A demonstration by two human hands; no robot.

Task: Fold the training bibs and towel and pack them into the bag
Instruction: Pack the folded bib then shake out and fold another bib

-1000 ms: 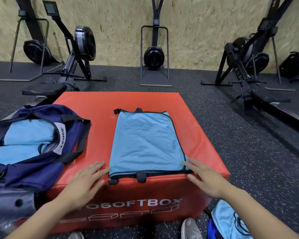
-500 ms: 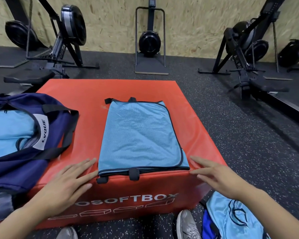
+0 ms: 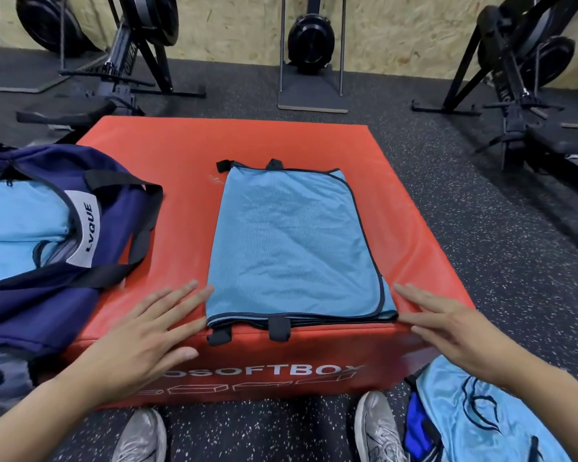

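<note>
Gym flooring of speckled black rubber (image 3: 481, 228) is seen around a red soft plyo box (image 3: 181, 155), with rowing machines (image 3: 141, 45) standing along the far chipboard wall. On top of the box, a light blue towel (image 3: 291, 241) with dark piping is laid folded in a tall rectangle, its near edge flush with the near lip of the box and two dark loops hanging over it. At the left, a navy duffel bag (image 3: 47, 311) is held open by its own shape, with light blue fabric already seen inside. At the near right, on the floor, a blue training bib (image 3: 474, 418) is left unfolded.

The left hand (image 3: 141, 341) is spread flat with straight fingers, resting on the box just beside the towel's near left corner. The right hand (image 3: 454, 325) is likewise open, fingers straight, at the near right corner. Nothing is gripped by either.

The step in hand is judged to be another fold of the towel. It is best done if both near corners are pinched together through all layers, so that the stack is not split, and carried evenly to the far edge. The piping edges should be matched, and the crease pressed flat outward from the middle, since thin microfibre is likely to slide on the smooth vinyl.
</note>
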